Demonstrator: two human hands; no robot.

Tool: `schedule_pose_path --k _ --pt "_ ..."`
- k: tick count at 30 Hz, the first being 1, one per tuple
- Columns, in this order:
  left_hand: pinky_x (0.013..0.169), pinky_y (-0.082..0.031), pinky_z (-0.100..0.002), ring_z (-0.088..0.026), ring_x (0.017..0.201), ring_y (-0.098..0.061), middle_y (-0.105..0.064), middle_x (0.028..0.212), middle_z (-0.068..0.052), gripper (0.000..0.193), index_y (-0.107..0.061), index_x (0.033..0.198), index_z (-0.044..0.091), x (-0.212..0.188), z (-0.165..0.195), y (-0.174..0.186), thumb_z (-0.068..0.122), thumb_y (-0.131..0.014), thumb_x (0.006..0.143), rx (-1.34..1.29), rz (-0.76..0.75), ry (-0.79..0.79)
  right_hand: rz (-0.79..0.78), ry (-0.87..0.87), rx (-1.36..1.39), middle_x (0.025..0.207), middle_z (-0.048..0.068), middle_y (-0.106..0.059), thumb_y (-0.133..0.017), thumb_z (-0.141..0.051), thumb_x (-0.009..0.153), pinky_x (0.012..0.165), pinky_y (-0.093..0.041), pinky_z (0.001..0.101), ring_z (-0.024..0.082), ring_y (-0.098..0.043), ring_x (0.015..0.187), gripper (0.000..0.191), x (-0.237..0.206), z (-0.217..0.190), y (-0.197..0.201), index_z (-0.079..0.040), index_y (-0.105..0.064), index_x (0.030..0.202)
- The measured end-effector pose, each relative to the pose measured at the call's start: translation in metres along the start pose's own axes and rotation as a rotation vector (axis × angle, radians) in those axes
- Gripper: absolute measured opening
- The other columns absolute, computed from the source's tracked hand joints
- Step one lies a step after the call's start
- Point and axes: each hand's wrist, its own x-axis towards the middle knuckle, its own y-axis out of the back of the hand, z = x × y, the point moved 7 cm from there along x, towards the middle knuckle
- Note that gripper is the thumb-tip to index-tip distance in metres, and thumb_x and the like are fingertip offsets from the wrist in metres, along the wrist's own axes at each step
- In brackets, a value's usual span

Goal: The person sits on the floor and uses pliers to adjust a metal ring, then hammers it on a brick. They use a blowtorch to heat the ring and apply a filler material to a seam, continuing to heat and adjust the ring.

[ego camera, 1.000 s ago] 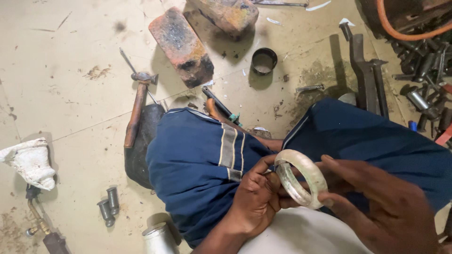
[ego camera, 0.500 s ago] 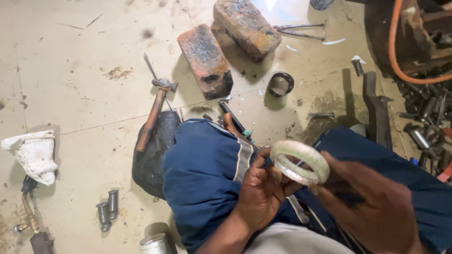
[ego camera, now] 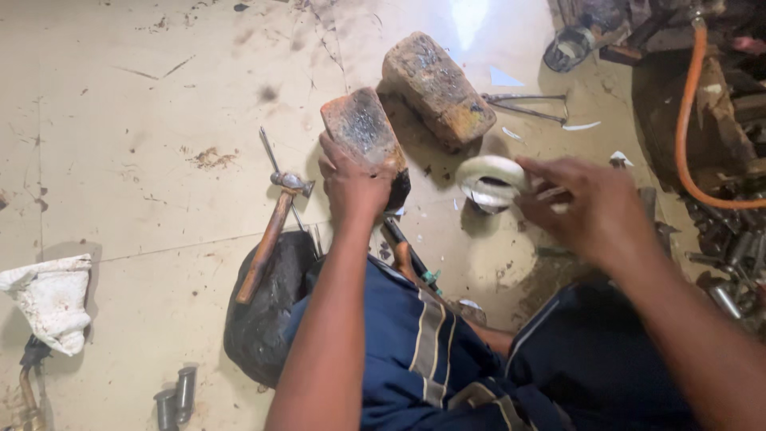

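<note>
My left hand (ego camera: 351, 187) has left the ring (ego camera: 492, 177) and now clamps the near brick (ego camera: 363, 128) on the floor. My right hand (ego camera: 594, 211) pinches the ring's rim above the floor; it looks light, stiff. The brick seems heavy, rough, best gripped at its end.

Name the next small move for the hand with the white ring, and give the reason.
Probably lower the white ring toward the near brick. The right hand holds the ring in the air beside that brick, while the left hand grips the brick's near end on the floor, as if steadying it as a rest.
</note>
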Motion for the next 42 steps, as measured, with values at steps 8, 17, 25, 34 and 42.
schedule_pose_path --k 8,17,25,34,42 --pt "0.098 -0.047 -0.065 -0.054 0.138 -0.034 -0.010 0.159 -0.039 0.144 0.007 0.160 0.016 0.029 0.028 -0.043 0.051 -0.096 0.065 0.265 0.039 0.112 -0.005 0.098 0.028 0.116 0.009 -0.074 -0.083 -0.012 0.083 0.085 -0.061 0.0332 0.018 -0.076 0.090 0.049 0.119 0.013 -0.031 -0.016 -0.071 0.131" --pt "0.099 -0.045 -0.068 -0.055 0.136 -0.038 -0.021 0.157 -0.033 0.148 0.004 0.160 0.022 0.064 0.034 -0.056 0.030 -0.101 0.057 0.203 0.077 -0.173 -0.111 0.177 -0.133 0.113 0.005 -0.077 -0.082 -0.020 0.083 0.085 -0.062 0.0348 0.018 -0.076 0.087 0.043 0.176 0.007 -0.060 -0.023 -0.076 0.126" --pt "0.099 -0.044 -0.070 -0.059 0.134 -0.040 -0.021 0.156 -0.038 0.152 0.008 0.158 0.025 0.073 0.030 -0.065 0.031 -0.103 0.056 0.201 0.027 -0.262 -0.143 0.305 -0.186 0.112 0.008 -0.076 -0.083 -0.021 0.087 0.079 -0.061 0.0370 0.022 -0.074 0.079 0.041 0.194 0.000 -0.069 -0.020 -0.076 0.127" --pt "0.108 -0.037 -0.069 -0.059 0.139 -0.032 -0.015 0.162 -0.033 0.145 0.001 0.158 0.030 0.074 0.026 -0.076 0.033 -0.102 0.056 0.243 -0.005 -0.184 -0.109 0.340 -0.173 0.113 0.009 -0.076 -0.083 -0.018 0.088 0.080 -0.060 0.0372 0.022 -0.074 0.081 0.040 0.211 0.005 -0.069 -0.020 -0.077 0.127" --pt "0.123 -0.020 -0.064 -0.046 0.148 -0.035 -0.045 0.154 -0.019 0.106 -0.029 0.156 0.021 0.077 0.075 -0.072 0.030 -0.093 0.072 0.147 0.221 -0.648 -0.056 0.407 -0.018 0.109 0.009 -0.076 -0.085 -0.010 0.087 0.078 -0.061 0.0361 0.021 -0.073 0.081 0.042 0.216 0.016 -0.071 -0.017 -0.077 0.127"
